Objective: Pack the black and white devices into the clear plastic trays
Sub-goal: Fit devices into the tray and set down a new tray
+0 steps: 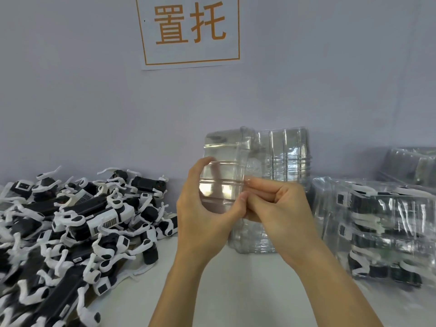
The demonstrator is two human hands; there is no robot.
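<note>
We face a pale wall (82,102) with a sign (190,31) at twelve o'clock, over a white surface (236,291). At centre we hold a clear plastic tray (224,171) upright: our left hand (203,208) curls round its nine o'clock edge, our right hand (278,204) pinches its three o'clock edge. Black and white devices (70,223) pile at nine o'clock; packed trays (382,227) stack at three o'clock.
</note>
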